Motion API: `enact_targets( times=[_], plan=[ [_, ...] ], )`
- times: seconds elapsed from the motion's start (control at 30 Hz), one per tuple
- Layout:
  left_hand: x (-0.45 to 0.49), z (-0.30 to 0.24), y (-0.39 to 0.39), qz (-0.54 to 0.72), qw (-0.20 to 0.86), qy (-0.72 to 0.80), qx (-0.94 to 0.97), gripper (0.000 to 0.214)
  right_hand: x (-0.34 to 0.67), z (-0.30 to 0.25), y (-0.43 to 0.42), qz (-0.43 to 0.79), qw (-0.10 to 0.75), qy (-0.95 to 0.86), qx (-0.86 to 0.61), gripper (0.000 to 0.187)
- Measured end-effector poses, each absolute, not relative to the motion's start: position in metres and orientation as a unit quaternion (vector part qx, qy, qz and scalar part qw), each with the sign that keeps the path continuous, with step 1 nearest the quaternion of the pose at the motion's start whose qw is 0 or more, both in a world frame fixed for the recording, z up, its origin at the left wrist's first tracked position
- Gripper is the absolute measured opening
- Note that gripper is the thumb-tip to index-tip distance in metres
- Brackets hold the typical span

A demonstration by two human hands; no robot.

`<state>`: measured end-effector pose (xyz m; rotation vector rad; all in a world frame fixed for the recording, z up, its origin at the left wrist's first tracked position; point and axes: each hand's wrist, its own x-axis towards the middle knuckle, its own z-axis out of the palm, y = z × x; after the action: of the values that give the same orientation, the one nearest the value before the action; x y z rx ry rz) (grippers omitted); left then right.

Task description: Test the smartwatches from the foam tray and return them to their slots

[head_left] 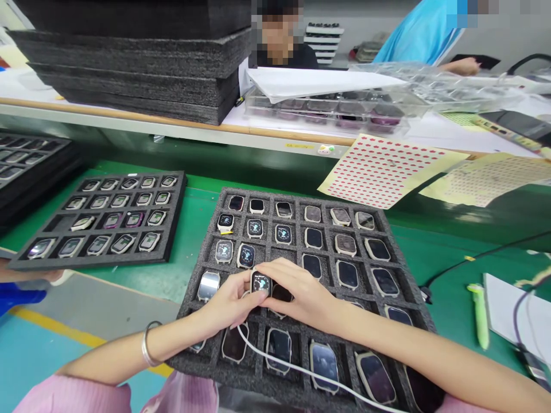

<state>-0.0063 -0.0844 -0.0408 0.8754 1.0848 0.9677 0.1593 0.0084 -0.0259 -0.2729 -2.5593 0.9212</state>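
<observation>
Between my two hands is a smartwatch (260, 284) without a strap, its screen lit with a watch face. My left hand (230, 301) grips it from the left side, thumb along its lower edge. Fingers of my right hand (297, 292) close on its top and right side. A white cable (297, 365) runs from under my left hand to the lower right; its end is hidden. Below lies a black foam tray (206, 232) with smartwatches in its compartments. Several in the upper left have lit faces, while most others are dark. My hands and forearms cover some compartments.
A second foam tray (174, 229) of watches sits left, with more trays (51, 178) beyond. Foam sheets (142, 63) are stacked on the shelf. A sticker sheet (383, 172) hangs from its edge. At right lie a green pen (480, 315) and black cable (486, 252). Two people are behind.
</observation>
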Motion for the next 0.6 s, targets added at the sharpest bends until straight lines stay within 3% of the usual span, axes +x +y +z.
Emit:
enact_targets(
  times=[0.6],
  plan=[
    [-0.0049,-0.0396,-0.0846,0.413,0.655,0.492,0.398,0.043,0.1611,-0.0284,0.0074,0.325,0.203,-0.918,-0.105,0.036]
  ],
)
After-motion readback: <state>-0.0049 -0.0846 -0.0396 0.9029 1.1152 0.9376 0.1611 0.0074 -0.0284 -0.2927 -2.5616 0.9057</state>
